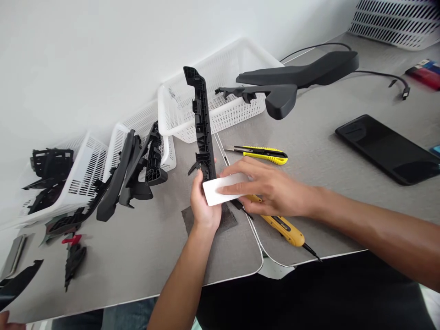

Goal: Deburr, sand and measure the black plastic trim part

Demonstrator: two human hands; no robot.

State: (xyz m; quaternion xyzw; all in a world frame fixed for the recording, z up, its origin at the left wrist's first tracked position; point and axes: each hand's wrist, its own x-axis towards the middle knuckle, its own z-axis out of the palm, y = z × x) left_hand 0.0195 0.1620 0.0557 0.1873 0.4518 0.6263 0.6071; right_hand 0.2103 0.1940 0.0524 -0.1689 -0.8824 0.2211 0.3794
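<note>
My left hand [205,208] is closed around the lower end of a long black plastic trim piece [203,123], which points up and away with its ribbed, clipped side showing. A plain white rectangular block [220,192] is gripped between the fingers of my right hand [275,188]. The block lies across the trim's lower end, close against my left palm; whether it touches the plastic cannot be seen. Under my right hand lies a yellow corded tool [287,229], its front partly hidden. A dark square sheet [228,220] sits beneath my left hand.
Beyond my right hand lies a yellow box cutter [264,155] with its blade out. White baskets [237,114] line the wall, several holding black parts. Grey-black trim pieces [299,75] overhang one basket. A phone [388,149] lies right. Another person's hand [12,321] shows bottom left.
</note>
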